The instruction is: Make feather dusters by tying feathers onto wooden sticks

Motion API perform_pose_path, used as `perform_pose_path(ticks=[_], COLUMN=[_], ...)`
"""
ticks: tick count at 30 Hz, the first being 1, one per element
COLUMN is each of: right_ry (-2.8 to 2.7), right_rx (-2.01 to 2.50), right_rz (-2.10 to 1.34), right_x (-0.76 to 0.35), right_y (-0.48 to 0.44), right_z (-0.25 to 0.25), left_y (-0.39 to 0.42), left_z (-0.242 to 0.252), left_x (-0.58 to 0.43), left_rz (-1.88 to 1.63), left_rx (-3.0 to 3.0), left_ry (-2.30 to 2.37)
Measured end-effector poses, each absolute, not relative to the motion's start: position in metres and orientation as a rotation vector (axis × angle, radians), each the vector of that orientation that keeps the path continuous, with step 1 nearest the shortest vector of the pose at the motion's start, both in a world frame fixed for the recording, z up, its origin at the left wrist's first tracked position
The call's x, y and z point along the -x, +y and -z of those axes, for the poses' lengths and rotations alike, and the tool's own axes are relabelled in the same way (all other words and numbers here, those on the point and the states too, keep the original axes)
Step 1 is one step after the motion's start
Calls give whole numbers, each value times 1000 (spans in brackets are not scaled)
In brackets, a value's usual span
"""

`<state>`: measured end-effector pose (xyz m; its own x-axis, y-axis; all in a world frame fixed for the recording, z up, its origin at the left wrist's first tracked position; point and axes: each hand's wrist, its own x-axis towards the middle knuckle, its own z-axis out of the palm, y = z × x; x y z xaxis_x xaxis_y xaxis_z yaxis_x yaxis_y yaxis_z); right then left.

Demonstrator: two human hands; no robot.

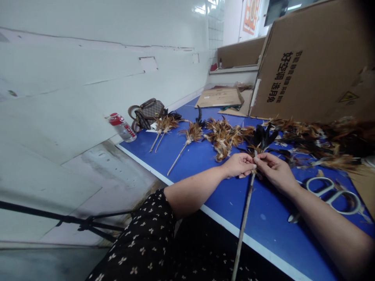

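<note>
A half-made feather duster [245,210] slants over the table edge, its thin stick pointing down toward my lap. Black feathers [262,137] fan out at its top, with some brown ones below them. My left hand [238,165] is closed round the stick where the feathers meet it. Against that same spot presses my right hand [274,170], thumb and fingertips pinched. A small pale strip shows between the fingertips of both hands; I cannot tell whether it is a quill or tape. White-handled scissors [345,203] lie beside my right forearm.
Finished dusters [177,159] lie on the blue table [152,158] to the left. Brown feather heaps [224,134] spread across the middle and right. A bottle [124,128] and a handbag [150,113] stand at the left wall. A large cardboard sheet [316,66] rises behind.
</note>
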<state>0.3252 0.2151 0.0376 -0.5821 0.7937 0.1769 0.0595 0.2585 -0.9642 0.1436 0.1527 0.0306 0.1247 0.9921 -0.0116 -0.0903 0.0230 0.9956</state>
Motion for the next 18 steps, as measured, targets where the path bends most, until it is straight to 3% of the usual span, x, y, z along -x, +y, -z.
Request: perform_pose_path(ticks=[11, 18], right_ry=[-1800, -1901], right_rx=[734, 776], right_rz=[-1469, -1349], right_x=[-334, -333], right_y=[225, 224], right_z=[-33, -35], left_y=[157, 161], left_z=[-29, -24], left_x=[-144, -144], left_rz=[-1226, -1267], left_rx=[-1114, -1080], left_ry=[1035, 1030])
